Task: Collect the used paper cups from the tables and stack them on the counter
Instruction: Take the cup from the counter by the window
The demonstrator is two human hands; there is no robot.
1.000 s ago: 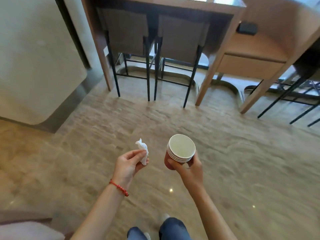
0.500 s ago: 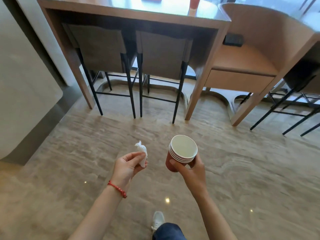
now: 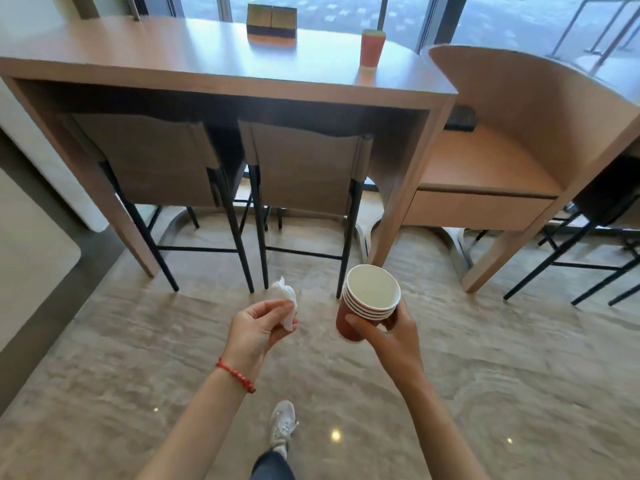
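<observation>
Progress, part done: nested stack of red paper cups [image 3: 369, 301], four rims showing, carried at lower centre of frame; one cup [image 3: 372, 48] left standing on the worktop [image 3: 194, 60], upper centre; stacking on the counter not yet done. Right hand [image 3: 389, 336]: fingers curled round the stack. Left hand [image 3: 258, 332]: pinches a crumpled white tissue [image 3: 285, 301].

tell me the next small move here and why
Probably step up to the wooden table and nest the upside-down red paper cup standing on it into the stack of red paper cups the right hand holds. The left hand already pinches a crumpled white tissue.
</observation>
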